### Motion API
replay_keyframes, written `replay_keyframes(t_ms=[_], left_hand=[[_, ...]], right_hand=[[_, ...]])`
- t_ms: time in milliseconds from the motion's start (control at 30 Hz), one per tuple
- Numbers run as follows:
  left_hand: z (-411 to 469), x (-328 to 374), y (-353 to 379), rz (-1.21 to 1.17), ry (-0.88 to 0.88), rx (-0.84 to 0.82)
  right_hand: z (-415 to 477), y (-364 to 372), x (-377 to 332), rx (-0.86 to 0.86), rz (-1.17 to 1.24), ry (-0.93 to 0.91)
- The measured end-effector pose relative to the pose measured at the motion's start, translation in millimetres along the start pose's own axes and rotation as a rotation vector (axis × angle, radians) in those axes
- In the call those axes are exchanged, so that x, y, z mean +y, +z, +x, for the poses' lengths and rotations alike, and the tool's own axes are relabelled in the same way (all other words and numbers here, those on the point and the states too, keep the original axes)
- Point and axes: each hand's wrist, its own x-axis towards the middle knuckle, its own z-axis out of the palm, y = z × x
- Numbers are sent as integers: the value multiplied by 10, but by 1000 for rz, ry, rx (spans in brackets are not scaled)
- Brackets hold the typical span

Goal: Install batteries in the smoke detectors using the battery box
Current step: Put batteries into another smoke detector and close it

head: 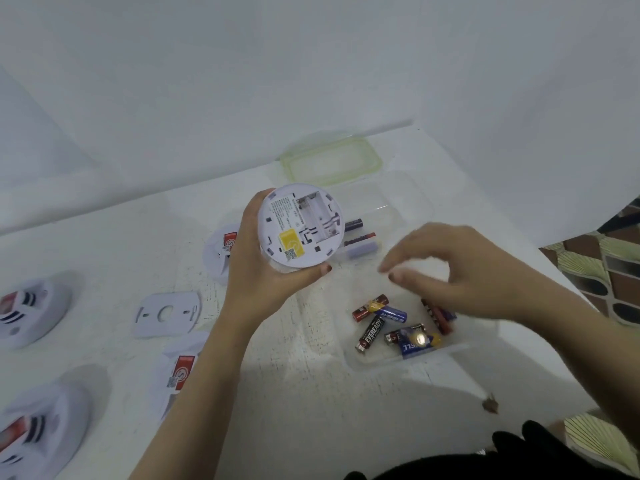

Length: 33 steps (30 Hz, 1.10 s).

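While my left hand (pixel 263 271) grasps the smoke detector (pixel 300 227) by its rim, thumb curled along the near edge, its back is turned up toward me with the battery bay uncovered and a yellow label beside it. My right hand (pixel 446 271) hovers to the right of that grip, blurred, fingers loosely curled with nothing in them. Directly beneath this free hand sits the clear battery box (pixel 377 360), with loose batteries (pixel 372 329) scattered on its floor. Just beyond the held detector lies a second clear tray (pixel 398 202) with a few more cells, and farther off the green-edged lid (pixel 332 161). Left of my gripping wrist a white mounting plate (pixel 168 313) lies flat on the table (pixel 294 393), and other detectors (pixel 31 310) rest well apart to the far left.
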Motion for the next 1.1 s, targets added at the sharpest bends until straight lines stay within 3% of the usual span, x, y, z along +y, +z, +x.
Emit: replay_keyframes(t_ms=[100,267,600,733,833,1000,1100], left_hand=[[28,-63,27,-7,4,29],[113,-45,57,40,-39,83],[208,-117,30,68,-100,117],[211,-149,47,62,-116,117],[214,-151,61,64,-117,111],[223,-115,68,42,-115,99],[219,-57,80,37,-104,93]], right_hand=[[319,-54,113,47,-57,79],[863,-13,281,-131,-182,213],[1304,269,321,-256,-437,181],[1268,260,372,-257,-352,182],[1176,186,351,-122,-75,188],[957,83,121,306,312,92],[798,70,-30,442,382,-26]])
